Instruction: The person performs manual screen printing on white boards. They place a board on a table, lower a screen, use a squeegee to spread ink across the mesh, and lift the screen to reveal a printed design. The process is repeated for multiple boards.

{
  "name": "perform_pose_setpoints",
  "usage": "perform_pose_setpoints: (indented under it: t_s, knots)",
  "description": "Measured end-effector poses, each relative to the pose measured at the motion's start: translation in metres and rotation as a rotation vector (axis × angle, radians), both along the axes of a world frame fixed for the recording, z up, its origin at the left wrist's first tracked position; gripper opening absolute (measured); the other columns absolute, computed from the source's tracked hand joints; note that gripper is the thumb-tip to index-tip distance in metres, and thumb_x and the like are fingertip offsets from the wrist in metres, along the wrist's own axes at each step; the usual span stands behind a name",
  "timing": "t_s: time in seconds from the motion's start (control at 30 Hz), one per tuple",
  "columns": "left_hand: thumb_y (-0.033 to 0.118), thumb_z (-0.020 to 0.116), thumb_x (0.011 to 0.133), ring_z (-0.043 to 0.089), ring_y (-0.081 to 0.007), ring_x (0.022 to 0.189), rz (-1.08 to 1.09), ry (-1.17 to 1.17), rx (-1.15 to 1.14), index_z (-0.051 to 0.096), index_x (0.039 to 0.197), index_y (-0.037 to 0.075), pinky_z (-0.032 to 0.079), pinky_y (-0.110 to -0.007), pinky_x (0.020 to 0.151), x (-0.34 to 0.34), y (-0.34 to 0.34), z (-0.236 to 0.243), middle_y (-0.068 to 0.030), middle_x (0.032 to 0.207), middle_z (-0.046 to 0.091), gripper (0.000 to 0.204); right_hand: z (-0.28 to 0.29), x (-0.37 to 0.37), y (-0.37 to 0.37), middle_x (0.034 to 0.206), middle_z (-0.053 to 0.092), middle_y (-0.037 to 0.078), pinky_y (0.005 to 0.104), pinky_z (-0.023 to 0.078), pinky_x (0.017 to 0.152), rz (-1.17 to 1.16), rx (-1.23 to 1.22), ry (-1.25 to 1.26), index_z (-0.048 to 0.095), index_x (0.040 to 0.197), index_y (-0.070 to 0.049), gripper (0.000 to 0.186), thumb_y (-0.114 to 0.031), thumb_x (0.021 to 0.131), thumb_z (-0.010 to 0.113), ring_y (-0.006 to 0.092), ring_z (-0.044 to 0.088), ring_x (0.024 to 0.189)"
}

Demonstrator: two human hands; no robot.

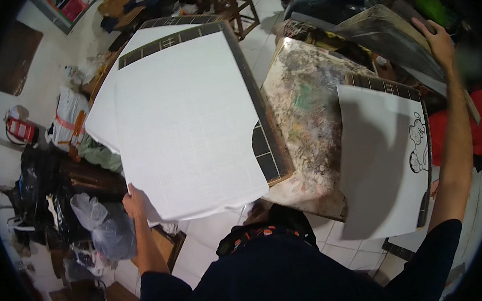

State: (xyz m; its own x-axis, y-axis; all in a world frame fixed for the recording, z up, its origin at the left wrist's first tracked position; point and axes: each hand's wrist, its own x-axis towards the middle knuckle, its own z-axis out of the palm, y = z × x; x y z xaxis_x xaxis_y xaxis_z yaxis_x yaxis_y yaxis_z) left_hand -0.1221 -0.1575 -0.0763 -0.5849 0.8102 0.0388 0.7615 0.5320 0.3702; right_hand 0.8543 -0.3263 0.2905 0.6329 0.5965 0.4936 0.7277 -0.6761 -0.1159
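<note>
My left hand is closed at the near left corner of a large white cloth. The cloth lies flat over a dark board with white grid lines, which shows along the far and right edges. Up at the far right, my right hand grips the edge of a wooden-edged frame that stands tilted. Below that arm, a second white cloth lies on another gridded board; it bears a black line drawing near its right edge. Shadow covers part of this cloth.
A paint-stained table stands between the two boards. Plastic bags and black bags crowd the left side. A red fire extinguisher is by the left wall, and a wooden stool stands at the back.
</note>
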Motion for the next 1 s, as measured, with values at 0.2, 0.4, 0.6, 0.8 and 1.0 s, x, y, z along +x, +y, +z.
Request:
perform_pose_setpoints:
  t_s: [0.2, 0.4, 0.6, 0.8, 1.0]
  knots:
    - [0.068, 0.049, 0.102, 0.067, -0.0515, 0.092, -0.093, -0.045, 0.146, 0.071, 0.095, -0.006, 0.050, -0.058, 0.082, 0.074, -0.040, -0.021, -0.0314, 0.093, 0.071, 0.078, -0.003, -0.013, 0.000, 0.138, 0.070, 0.016, 0.0456, 0.048, 0.111, 0.009, 0.001, -0.058, 0.068, 0.142, -0.010, 0.102, -0.090, 0.079, 0.060, 0.0327, 0.067, 0.128]
    - [0.064, 0.054, 0.102, 0.069, -0.0521, 0.097, -0.275, -0.148, -0.112, 0.074, 0.106, -0.008, 0.053, -0.056, 0.088, 0.153, -0.049, -0.042, -0.0322, 0.102, 0.074, 0.075, 0.004, -0.054, -0.003, 0.099, 0.075, 0.021, 0.0448, 0.052, 0.087, 0.059, 0.088, -0.035, 0.077, 0.106, -0.002, 0.079, -0.077, 0.082, 0.071, 0.0342, 0.072, 0.094]
    - [0.069, 0.072, 0.088, 0.072, -0.0480, 0.110, -0.662, -0.126, -0.071, 0.070, 0.118, -0.013, 0.056, -0.050, 0.097, 0.239, -0.036, -0.070, -0.0334, 0.111, 0.074, 0.088, 0.019, -0.081, -0.003, 0.090, 0.077, 0.021, 0.0449, 0.054, 0.079, 0.046, 0.127, 0.057, 0.080, 0.096, -0.003, 0.074, -0.075, 0.081, 0.074, 0.0349, 0.074, 0.086]
    - [0.074, 0.082, 0.075, 0.071, -0.0483, 0.111, -0.929, -0.216, -0.331, 0.061, 0.131, -0.014, 0.056, -0.051, 0.096, 0.296, -0.030, -0.078, -0.0350, 0.118, 0.072, 0.107, 0.027, -0.063, 0.003, 0.095, 0.078, 0.021, 0.0445, 0.055, 0.085, 0.055, 0.109, 0.019, 0.082, 0.102, -0.004, 0.077, -0.078, 0.080, 0.073, 0.0346, 0.076, 0.093]
    - [0.081, 0.078, 0.074, 0.073, -0.0474, 0.098, -1.013, -0.070, -0.426, 0.066, 0.111, -0.015, 0.057, -0.051, 0.089, 0.307, -0.028, -0.070, -0.0354, 0.104, 0.073, 0.104, 0.037, -0.047, 0.009, 0.102, 0.080, 0.021, 0.0426, 0.056, 0.089, 0.087, 0.111, 0.059, 0.083, 0.106, -0.004, 0.082, -0.081, 0.077, 0.074, 0.0327, 0.077, 0.097]
